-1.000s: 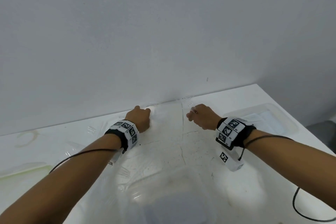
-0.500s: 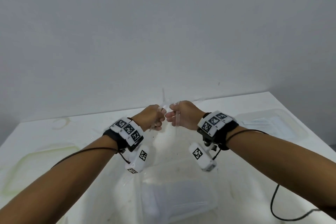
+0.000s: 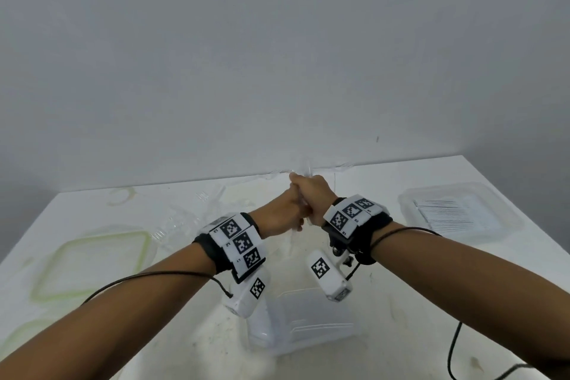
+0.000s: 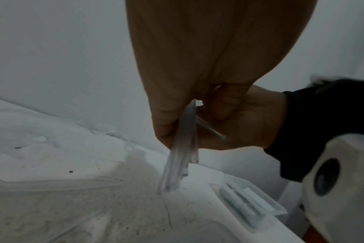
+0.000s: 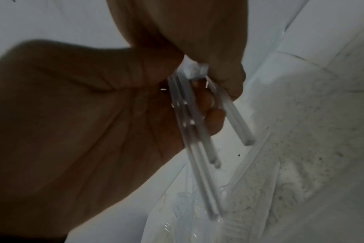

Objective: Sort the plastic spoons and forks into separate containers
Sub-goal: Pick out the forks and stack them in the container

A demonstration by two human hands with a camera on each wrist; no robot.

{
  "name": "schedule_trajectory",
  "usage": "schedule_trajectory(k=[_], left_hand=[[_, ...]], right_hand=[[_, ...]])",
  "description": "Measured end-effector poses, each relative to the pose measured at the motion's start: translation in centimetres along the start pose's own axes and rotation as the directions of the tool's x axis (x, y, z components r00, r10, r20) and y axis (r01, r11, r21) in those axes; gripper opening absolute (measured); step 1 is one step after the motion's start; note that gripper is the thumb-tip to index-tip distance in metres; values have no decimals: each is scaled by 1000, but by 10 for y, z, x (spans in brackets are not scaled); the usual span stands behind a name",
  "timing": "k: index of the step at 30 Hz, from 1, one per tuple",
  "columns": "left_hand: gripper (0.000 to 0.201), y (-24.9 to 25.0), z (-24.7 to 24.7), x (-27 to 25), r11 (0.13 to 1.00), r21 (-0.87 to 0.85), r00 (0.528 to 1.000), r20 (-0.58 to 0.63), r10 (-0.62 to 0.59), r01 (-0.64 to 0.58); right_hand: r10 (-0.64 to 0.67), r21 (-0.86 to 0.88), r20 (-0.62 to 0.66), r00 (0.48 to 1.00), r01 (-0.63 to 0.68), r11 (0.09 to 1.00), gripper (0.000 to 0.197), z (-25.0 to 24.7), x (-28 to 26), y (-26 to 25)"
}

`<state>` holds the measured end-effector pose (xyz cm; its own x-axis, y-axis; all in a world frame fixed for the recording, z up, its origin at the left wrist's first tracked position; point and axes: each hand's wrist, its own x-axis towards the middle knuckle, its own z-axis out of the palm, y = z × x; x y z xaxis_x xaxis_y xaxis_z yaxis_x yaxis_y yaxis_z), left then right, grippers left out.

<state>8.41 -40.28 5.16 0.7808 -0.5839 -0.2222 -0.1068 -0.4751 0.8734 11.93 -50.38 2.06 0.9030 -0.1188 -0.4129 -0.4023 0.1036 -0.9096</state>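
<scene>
While clear plastic cutlery [image 3: 197, 219] lies scattered on the white tabletop [image 3: 401, 302], sorting looks barely begun: the near container [image 3: 308, 321] and the green-rimmed container [image 3: 92, 265] at the left appear to hold none. Both fists meet above the tabletop's middle. The left hand [image 3: 282, 213] curls round a bundle of clear handles [image 4: 183, 157] that hang below it; the right hand [image 3: 313, 197] pinches one handle [image 5: 235, 120] beside them. Spoon or fork cannot be told.
</scene>
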Motion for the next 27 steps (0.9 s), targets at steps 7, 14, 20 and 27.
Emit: schedule_trajectory(k=[7, 14, 20, 27], left_hand=[[27, -6, -25, -9, 966, 258, 949, -306, 83, -1], [85, -14, -36, 1, 922, -388, 944, -309, -116, -13], [30, -22, -26, 4, 972, -231, 884, -462, -73, -41], [60, -20, -19, -2, 944, -310, 935, -355, -7, -110]], right_hand=[[30, 148, 129, 991, -49, 988, 15, -11, -17, -2], [-29, 51, 449, 893, 6, 999, 16, -7, -49, -1], [-28, -22, 435, 900, 41, 999, 24, -3, -58, 4], [-28, -105, 412, 911, 78, 991, 14, -3, -59, 2]])
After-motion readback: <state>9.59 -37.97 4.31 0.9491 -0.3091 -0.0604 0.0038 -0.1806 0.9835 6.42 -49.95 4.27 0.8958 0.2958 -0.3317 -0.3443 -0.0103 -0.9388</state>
